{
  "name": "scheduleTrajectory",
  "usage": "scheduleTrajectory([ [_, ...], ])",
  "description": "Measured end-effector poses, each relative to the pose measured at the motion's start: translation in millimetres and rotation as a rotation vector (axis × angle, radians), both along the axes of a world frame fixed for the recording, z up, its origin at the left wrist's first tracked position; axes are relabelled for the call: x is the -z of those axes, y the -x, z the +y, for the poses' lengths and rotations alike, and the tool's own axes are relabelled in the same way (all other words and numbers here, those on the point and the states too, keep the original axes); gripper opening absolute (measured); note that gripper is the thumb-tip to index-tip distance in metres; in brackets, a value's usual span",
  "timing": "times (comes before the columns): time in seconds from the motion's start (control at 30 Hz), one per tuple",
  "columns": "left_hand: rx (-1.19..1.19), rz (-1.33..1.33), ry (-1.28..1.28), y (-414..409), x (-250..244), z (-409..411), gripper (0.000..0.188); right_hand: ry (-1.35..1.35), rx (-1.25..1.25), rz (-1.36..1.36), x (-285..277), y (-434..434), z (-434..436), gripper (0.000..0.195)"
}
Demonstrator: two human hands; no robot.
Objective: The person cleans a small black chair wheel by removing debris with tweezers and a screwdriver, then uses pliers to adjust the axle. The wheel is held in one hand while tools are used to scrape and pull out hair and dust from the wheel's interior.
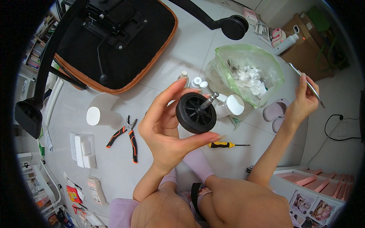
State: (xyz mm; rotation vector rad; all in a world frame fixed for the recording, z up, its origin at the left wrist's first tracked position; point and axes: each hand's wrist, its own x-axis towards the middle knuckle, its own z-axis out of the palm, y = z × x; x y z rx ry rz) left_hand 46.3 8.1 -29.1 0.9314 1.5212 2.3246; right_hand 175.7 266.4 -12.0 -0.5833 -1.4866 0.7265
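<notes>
My left hand (168, 128) grips a black plastic caster wheel (189, 116) between thumb and fingers, its metal stem (207, 102) pointing up and to the right. Off to the right, my right hand (305, 98) holds a slim metal tool, perhaps tweezers (310, 88), well apart from the wheel. Slip-joint pliers (129, 128) with black and orange handles lie spread on the floor, left of my left hand. A yellow and black screwdriver (223, 145) rests below the wheel. Behind the wheel stand a white-capped bottle (234, 105) and a small bottle with its flip cap raised (197, 82).
An upturned office chair (142, 65) fills the upper left, with a caster (235, 27) on one leg. A green-rimmed plastic bag (222, 74) holds crumpled tissues. White sponge blocks (85, 154), a white container (99, 116), slippers (271, 112) and a drawer unit (285, 171) surround me.
</notes>
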Motion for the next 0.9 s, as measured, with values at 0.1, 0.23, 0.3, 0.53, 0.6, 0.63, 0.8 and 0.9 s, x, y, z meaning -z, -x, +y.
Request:
scheduleTrajectory([
  [0.1,0.018,-0.042,-0.031,1,1,0,0.1,-0.093,0.11,-0.077,19,8,31,0.013],
  [0.23,0.009,-0.125,-0.047,-2,0,1,0.108,-0.159,0.198,-0.141,26,8,40,0.012],
  [0.3,0.012,-0.098,-0.046,-1,2,2,0.111,-0.016,0.093,-0.163,21,8,23,0.013],
  [0.53,0.018,-0.062,-0.073,-1,5,4,0.111,0.158,-0.796,0.205,-20,-5,-87,0.026],
  [0.6,0.024,-0.069,-0.074,-1,5,4,0.111,0.07,-0.897,0.149,-22,-1,-103,0.029],
  [0.63,0.023,-0.071,-0.073,-1,5,4,0.11,0.026,-0.95,0.123,-21,2,-109,0.03],
  [0.8,0.1,-0.043,-0.124,3,8,-1,0.099,0.085,-0.979,0.048,-21,8,-123,0.032],
  [0.9,0.099,-0.034,-0.121,4,7,-1,0.099,0.099,-0.967,0.039,-21,7,-122,0.031],
])
